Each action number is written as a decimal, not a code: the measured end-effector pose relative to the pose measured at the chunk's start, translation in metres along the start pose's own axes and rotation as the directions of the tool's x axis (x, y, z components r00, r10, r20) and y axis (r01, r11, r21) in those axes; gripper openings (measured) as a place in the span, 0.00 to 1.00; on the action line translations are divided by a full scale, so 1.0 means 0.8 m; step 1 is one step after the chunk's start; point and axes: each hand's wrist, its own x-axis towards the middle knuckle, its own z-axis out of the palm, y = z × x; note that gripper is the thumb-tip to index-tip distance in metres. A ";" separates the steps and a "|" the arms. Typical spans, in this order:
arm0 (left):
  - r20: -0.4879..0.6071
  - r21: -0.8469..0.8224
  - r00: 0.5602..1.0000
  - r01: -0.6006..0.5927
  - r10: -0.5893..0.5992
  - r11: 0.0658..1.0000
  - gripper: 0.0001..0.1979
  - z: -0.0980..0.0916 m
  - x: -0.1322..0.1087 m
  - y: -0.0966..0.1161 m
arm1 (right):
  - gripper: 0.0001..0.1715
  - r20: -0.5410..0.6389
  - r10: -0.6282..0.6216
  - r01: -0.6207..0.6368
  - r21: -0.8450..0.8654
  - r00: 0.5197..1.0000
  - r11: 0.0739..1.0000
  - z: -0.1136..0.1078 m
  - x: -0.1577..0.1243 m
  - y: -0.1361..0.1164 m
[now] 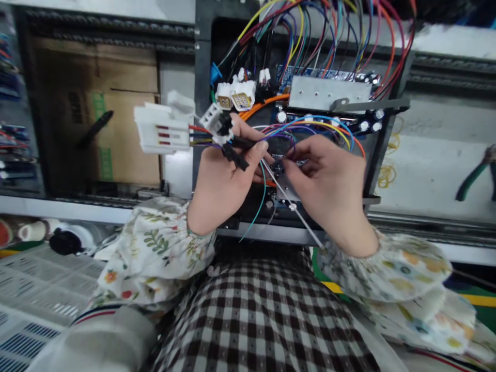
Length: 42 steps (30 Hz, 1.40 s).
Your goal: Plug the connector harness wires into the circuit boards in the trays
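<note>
My left hand (225, 175) is closed round a bundle of coloured wires with black and white connectors (222, 126), and a large white connector (160, 132) sticks out to its left. My right hand (325, 181) pinches a thin white cable tie (290, 204) at the wire bundle, between the two hands. Both hands hover over an open black controller box (382, 134) holding a circuit board (325, 93) and many coloured wires (329, 36). Floral sleeves cover both forearms.
A cardboard box (116, 119) sits at the left behind a black frame. Green-handled pliers (475, 178) lie on the white surface at the right, near yellow rubber bands (387, 173). A white slotted crate (31, 289) is at lower left. A checked apron covers my lap.
</note>
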 end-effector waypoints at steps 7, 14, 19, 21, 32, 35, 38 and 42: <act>-0.006 -0.040 0.999 0.050 -0.050 0.998 0.05 0.000 0.002 0.005 | 0.04 -0.013 -0.007 0.007 -0.002 1.000 1.000 0.016 0.014 0.005; -0.030 -0.018 0.999 0.022 -0.023 1.000 0.04 0.000 0.002 0.005 | 0.04 0.006 -0.037 0.037 -0.089 0.999 0.995 0.017 0.011 0.004; -0.002 -0.067 1.000 -0.025 0.025 0.997 0.05 -0.001 0.004 -0.001 | 0.04 -0.001 -0.057 0.057 -0.105 0.998 0.993 0.017 0.009 0.005; -0.006 -0.062 0.999 -0.033 0.033 0.997 0.05 -0.001 0.004 -0.002 | 0.04 0.024 -0.059 0.061 -0.111 0.998 0.992 0.017 0.009 0.005; -0.021 -0.007 1.000 -0.021 0.021 1.000 0.05 0.000 0.004 0.000 | 0.04 -0.018 -0.066 0.064 -0.094 0.998 0.994 0.016 0.008 0.006; -0.020 -0.024 0.999 -0.038 0.037 0.999 0.05 0.000 0.005 0.000 | 0.03 -0.006 -0.063 0.062 -0.107 0.998 0.992 0.017 0.009 0.006; -0.028 -0.030 0.999 -0.042 0.041 0.999 0.06 0.000 0.006 -0.002 | 0.03 0.013 -0.046 0.047 -0.132 0.999 0.990 0.017 0.009 0.005; -0.029 -0.002 0.998 -0.053 0.053 0.999 0.06 0.000 0.007 -0.006 | 0.03 -0.007 -0.032 0.031 -0.169 0.999 0.985 0.016 0.009 0.004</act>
